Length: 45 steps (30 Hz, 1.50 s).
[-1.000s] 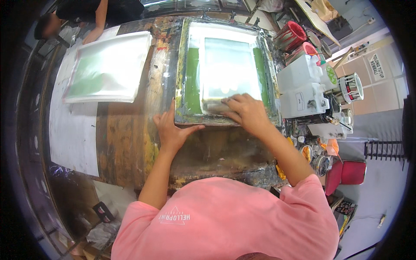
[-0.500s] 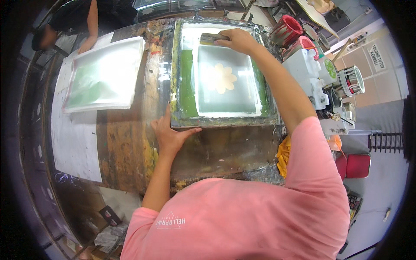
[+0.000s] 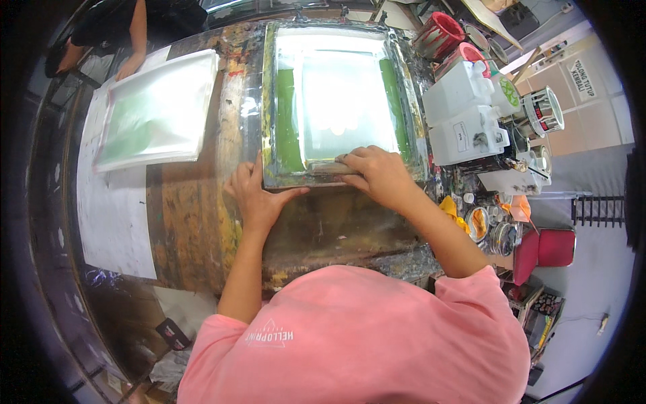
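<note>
A screen printing frame [image 3: 268, 128] lies on the stained table, with green bands along the sides of its pale mesh [image 3: 343, 94]. Glare covers most of the mesh; only the lower edge of a cream flower shape [image 3: 338, 128] shows. My right hand [image 3: 382, 176] is closed round a squeegee [image 3: 326, 167], which rests on the mesh near the frame's near edge. At the near left corner is my left hand [image 3: 258, 200], its thumb stretched along the near edge and its index finger along the left side. Nothing is inside its palm that I can see.
On the left, a stack of clear plastic sheets [image 3: 158, 111] lies over white paper [image 3: 118, 222]. Another person's hand [image 3: 130, 66] touches the stack's far edge. White jugs [image 3: 464, 131], paint cans [image 3: 439, 37] and a yellow cloth [image 3: 452, 212] crowd the right side.
My right hand has drawn the squeegee from the far end of the mesh to the near end. Glare now hides most of the flower shape. My left hand stays at the corner.
</note>
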{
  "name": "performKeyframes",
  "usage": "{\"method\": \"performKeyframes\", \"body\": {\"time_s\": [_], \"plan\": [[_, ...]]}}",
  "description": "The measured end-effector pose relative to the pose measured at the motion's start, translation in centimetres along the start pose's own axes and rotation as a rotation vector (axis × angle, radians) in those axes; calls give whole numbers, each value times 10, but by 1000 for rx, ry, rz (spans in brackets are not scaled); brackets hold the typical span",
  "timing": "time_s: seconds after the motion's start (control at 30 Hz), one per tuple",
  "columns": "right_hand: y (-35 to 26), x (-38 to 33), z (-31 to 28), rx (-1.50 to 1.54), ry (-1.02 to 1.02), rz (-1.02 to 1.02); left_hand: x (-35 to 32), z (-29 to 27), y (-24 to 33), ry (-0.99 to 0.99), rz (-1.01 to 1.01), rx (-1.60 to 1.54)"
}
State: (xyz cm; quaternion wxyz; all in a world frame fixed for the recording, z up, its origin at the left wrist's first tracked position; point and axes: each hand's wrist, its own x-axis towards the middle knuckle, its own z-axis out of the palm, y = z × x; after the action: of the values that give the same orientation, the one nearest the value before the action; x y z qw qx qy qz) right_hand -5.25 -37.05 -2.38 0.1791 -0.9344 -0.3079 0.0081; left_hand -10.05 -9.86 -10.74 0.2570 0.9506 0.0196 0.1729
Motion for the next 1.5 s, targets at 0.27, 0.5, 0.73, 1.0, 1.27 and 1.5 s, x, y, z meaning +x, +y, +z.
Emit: {"method": "performKeyframes", "body": {"time_s": [0.27, 0.5, 0.73, 1.0, 1.27, 1.5], "plan": [[38, 31, 29, -189, 55, -46, 2, 0, -3, -33, 29, -26], [131, 164, 27, -267, 224, -40, 2, 2, -7, -25, 19, -57], [164, 203, -12, -70, 133, -99, 0, 2, -6, 14, 13, -71], [100, 111, -73, 149, 42, 127, -4, 7, -9, 27, 3, -169], [-6, 2, -52, -51, 33, -13, 0, 0, 8, 113, -5, -182], [-19, 36, -93, -425, 634, -138, 59, -48, 64, 216, -103, -922]]}}
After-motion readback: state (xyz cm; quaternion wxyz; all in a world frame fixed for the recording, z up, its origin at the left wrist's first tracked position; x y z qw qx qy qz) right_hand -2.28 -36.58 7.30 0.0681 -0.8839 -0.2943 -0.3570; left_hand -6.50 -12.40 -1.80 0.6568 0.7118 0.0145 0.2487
